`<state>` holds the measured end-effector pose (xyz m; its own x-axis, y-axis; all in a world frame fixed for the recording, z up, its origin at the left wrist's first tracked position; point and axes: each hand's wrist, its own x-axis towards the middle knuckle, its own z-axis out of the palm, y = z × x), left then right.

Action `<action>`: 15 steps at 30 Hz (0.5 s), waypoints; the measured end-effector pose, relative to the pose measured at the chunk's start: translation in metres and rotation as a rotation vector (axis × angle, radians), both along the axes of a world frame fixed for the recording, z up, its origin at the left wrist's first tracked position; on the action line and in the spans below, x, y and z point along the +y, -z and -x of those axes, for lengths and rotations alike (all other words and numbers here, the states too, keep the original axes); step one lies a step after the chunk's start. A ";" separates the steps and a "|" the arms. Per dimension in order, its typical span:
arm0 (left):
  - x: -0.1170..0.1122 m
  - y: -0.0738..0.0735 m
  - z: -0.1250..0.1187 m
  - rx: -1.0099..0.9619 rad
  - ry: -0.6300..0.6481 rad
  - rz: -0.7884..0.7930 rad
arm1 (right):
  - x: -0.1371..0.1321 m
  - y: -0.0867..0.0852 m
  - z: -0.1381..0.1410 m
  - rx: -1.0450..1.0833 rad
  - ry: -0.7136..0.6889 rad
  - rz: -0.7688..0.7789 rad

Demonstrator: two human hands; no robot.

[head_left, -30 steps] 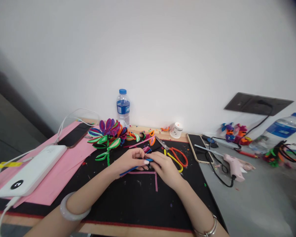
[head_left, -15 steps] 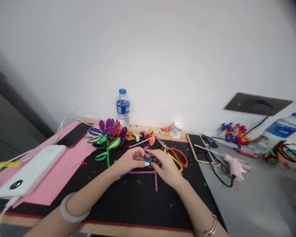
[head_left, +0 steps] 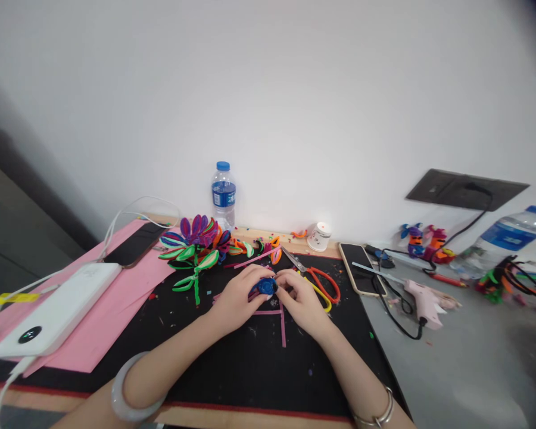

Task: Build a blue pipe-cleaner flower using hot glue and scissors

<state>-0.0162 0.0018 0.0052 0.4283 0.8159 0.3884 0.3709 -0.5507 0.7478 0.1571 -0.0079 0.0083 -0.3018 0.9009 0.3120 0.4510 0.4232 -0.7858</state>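
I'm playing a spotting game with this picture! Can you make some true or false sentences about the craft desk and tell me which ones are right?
1. The left hand and right hand hold a blue coil between them. True.
2. The water bottle by the wall has a red cap. False: its cap is blue.
3. The scissors lie just right of the hands, with orange and yellow handles. True.
4. The glue gun lies on the pink sheet. False: it lies on the grey tabletop to the right; the pink sheet carries a white power bank.
5. A pale bangle sits on the left wrist. True.
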 end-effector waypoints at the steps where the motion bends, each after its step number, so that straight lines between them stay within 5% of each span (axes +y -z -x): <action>1: -0.001 0.001 0.000 0.030 0.004 -0.031 | 0.000 0.001 0.001 -0.001 0.000 0.003; 10: -0.001 0.007 0.003 0.191 -0.069 -0.104 | -0.003 -0.007 -0.001 -0.038 0.004 -0.111; 15: -0.001 0.003 0.003 0.084 -0.160 -0.057 | 0.005 -0.018 -0.031 -0.084 0.294 -0.240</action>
